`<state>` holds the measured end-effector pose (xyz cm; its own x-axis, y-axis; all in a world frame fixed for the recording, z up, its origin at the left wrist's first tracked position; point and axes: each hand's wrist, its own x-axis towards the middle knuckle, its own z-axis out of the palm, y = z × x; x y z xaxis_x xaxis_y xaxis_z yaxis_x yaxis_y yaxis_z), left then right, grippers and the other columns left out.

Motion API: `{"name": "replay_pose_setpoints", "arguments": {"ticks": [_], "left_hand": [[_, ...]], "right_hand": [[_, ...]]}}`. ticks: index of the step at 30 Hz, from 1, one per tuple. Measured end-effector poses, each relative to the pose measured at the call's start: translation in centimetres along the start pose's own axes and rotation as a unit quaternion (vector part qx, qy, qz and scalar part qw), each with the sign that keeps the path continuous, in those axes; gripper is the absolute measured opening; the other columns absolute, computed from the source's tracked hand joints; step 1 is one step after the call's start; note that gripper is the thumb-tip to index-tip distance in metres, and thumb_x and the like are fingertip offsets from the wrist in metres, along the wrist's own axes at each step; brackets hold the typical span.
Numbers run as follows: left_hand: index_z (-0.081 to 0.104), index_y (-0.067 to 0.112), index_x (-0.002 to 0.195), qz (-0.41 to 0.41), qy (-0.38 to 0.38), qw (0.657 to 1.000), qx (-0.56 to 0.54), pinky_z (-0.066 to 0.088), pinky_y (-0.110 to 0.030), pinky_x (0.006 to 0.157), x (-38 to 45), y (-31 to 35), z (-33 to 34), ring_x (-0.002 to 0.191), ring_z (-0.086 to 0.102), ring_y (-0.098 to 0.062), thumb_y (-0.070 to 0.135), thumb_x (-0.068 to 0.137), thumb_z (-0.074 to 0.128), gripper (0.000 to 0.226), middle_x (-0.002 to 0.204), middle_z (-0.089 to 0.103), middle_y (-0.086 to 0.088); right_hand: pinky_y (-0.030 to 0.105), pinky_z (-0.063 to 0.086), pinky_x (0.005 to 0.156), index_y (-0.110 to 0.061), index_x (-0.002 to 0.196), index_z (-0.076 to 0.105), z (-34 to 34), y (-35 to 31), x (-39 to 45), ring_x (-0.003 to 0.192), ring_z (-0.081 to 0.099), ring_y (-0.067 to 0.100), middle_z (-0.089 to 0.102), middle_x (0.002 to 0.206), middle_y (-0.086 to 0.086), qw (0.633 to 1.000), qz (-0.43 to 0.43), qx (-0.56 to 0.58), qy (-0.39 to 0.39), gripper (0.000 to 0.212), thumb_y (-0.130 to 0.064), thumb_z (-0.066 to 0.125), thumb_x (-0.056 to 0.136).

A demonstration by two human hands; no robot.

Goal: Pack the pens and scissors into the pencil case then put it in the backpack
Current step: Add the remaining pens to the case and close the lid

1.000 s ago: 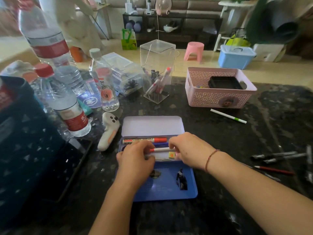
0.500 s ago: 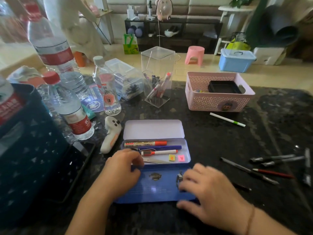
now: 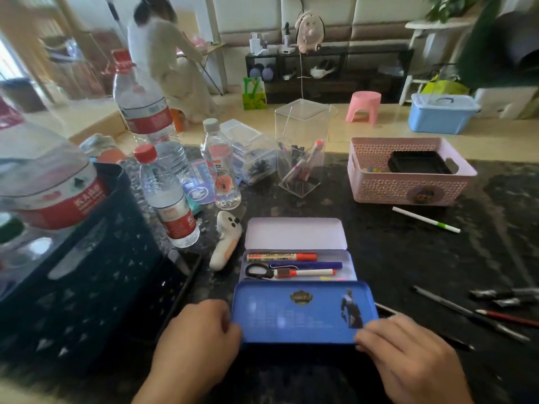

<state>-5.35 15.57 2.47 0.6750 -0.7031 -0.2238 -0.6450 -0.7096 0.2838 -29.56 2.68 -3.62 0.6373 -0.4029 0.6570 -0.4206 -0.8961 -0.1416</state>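
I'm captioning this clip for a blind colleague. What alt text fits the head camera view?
Two hands, left hand and right hand, grip the blue lid of an open pencil case on a dark table. Inside lie scissors and three pens. More pens, water bottles and a pink basket surround it.

Both hands have left the tray: the left hand (image 3: 198, 342) and right hand (image 3: 408, 357) now pinch the blue lid's (image 3: 303, 312) near corners, tilting it up. Scissors (image 3: 259, 271) now show.
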Motion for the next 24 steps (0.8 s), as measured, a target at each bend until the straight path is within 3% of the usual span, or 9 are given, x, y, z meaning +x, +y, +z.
{"name": "replay_pose_setpoints", "arguments": {"ticks": [4,11,14,16,20,22,24], "left_hand": [[0.06,0.019,0.059,0.002,0.124,0.987,-0.1,0.042,-0.026,0.051,3.0,2.1,0.0,0.057,0.056,-0.012,0.029,0.079,0.06,0.022,0.062,0.062,0.002],[0.061,0.017,0.057,-0.05,0.138,0.976,-0.159,0.036,-0.023,0.045,6.4,2.2,2.4,0.054,0.057,-0.012,0.02,0.078,0.064,0.021,0.059,0.062,-0.001],[0.063,0.02,0.062,-0.055,0.132,0.977,-0.157,0.037,-0.024,0.048,6.7,2.0,2.5,0.058,0.057,-0.012,0.023,0.077,0.065,0.016,0.064,0.063,0.0],[0.066,0.022,0.074,-0.05,0.131,0.977,-0.158,0.042,-0.026,0.055,6.8,1.8,2.5,0.064,0.057,-0.012,0.025,0.078,0.065,0.005,0.072,0.065,0.002],[0.072,0.018,0.098,-0.028,0.157,0.97,-0.183,0.038,-0.025,0.06,7.2,2.0,3.2,0.061,0.049,-0.006,0.025,0.083,0.066,0.018,0.072,0.06,0.005],[0.073,0.018,0.101,-0.018,0.168,0.97,-0.175,0.038,-0.025,0.062,7.3,2.2,3.5,0.061,0.05,-0.01,0.024,0.084,0.065,0.02,0.073,0.065,0.0],[0.075,0.018,0.098,-0.005,0.176,0.969,-0.175,0.039,-0.026,0.063,7.3,2.1,3.7,0.062,0.053,-0.017,0.019,0.083,0.063,0.019,0.078,0.071,-0.009]], "right_hand": [[0.033,0.049,0.052,-0.017,0.076,0.068,1.0,1.9,3.4,0.066,0.057,0.021,0.063,0.075,-0.004,0.998,0.063,0.0,-0.032,0.005,-0.016,0.067,0.08],[0.031,0.053,0.057,-0.018,0.075,0.071,4.5,3.8,4.5,0.072,0.058,0.017,0.064,0.074,-0.004,0.988,0.081,0.043,-0.125,0.011,-0.013,0.08,0.07],[0.03,0.052,0.062,-0.019,0.08,0.071,4.2,3.8,4.4,0.076,0.057,0.015,0.063,0.079,-0.005,0.987,0.071,0.055,-0.13,0.003,-0.021,0.072,0.079],[0.028,0.052,0.066,-0.019,0.087,0.071,4.0,3.8,4.3,0.079,0.057,0.014,0.064,0.086,-0.005,0.988,0.075,0.056,-0.125,0.015,-0.029,0.061,0.085],[0.024,0.049,0.07,-0.011,0.108,0.066,4.5,3.7,5.5,0.079,0.056,0.011,0.059,0.093,-0.001,0.959,0.25,0.116,-0.069,0.024,-0.024,0.056,0.091],[0.028,0.049,0.064,-0.009,0.104,0.066,5.2,3.7,6.1,0.074,0.056,0.016,0.059,0.085,0.003,0.941,0.311,0.095,-0.09,0.022,-0.022,0.054,0.092],[0.03,0.044,0.058,-0.009,0.095,0.066,5.6,3.5,6.3,0.069,0.056,0.021,0.057,0.079,0.004,0.94,0.312,0.053,-0.128,0.02,-0.02,0.049,0.093]]}}
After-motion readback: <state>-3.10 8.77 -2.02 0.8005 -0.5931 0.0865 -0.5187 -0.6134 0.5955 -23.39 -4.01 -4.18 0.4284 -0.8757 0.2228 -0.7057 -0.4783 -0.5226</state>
